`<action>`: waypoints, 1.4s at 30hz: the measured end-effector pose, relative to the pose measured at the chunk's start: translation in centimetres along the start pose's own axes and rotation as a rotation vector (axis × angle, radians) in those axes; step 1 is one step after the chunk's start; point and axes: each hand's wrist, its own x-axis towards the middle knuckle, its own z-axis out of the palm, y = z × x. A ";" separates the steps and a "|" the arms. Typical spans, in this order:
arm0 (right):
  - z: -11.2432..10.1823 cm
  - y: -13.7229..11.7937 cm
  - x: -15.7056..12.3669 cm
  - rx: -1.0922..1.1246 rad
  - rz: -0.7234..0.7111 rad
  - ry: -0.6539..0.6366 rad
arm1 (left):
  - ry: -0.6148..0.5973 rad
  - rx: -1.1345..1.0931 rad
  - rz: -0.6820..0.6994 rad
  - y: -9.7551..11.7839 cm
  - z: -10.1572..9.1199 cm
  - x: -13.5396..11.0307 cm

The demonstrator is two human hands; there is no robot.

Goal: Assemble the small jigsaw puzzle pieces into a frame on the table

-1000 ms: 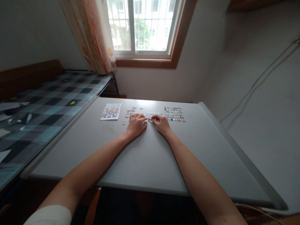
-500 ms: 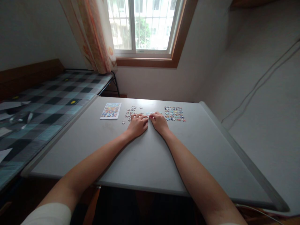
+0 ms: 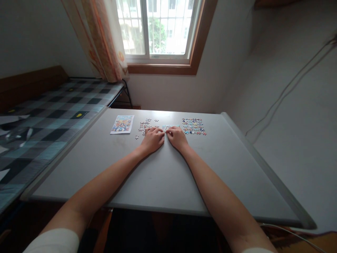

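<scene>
On the table, my left hand (image 3: pixel 153 139) lies palm down at the edge of a group of loose jigsaw pieces (image 3: pixel 143 125), its fingers apart and slightly bent. Close beside it, my right hand (image 3: pixel 177 137) pinches with thumb and forefinger at what looks like a small puzzle piece, mostly hidden by the fingers. Just beyond both hands is a joined strip of light blue puzzle (image 3: pixel 171 125), partly covered. More loose pieces (image 3: pixel 193 125) lie in rows to the right of my right hand.
A printed picture sheet (image 3: pixel 122 124) lies left of the pieces on the grey table (image 3: pixel 168 175). One single piece (image 3: pixel 137 137) sits apart, near my left hand. A bed with a checked cover (image 3: pixel 86 100) stands at the left; a window (image 3: pixel 158 31) is ahead.
The whole view has shifted slightly. My right fingers have moved a little off the blue strip, so more of it shows. My left hand stays nearly where it was.
</scene>
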 end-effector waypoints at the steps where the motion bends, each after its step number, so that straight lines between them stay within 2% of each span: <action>1: 0.0 0.0 0.0 -0.009 -0.004 -0.001 | -0.003 -0.001 0.001 0.0 0.0 0.0; 35: -0.2 -0.3 -0.3 0.000 -0.008 -0.018 | -0.003 0.016 -0.018 0.2 0.2 0.0; 42: 0.2 0.2 -0.2 0.032 -0.002 -0.014 | -0.006 0.000 0.027 0.2 0.1 -0.1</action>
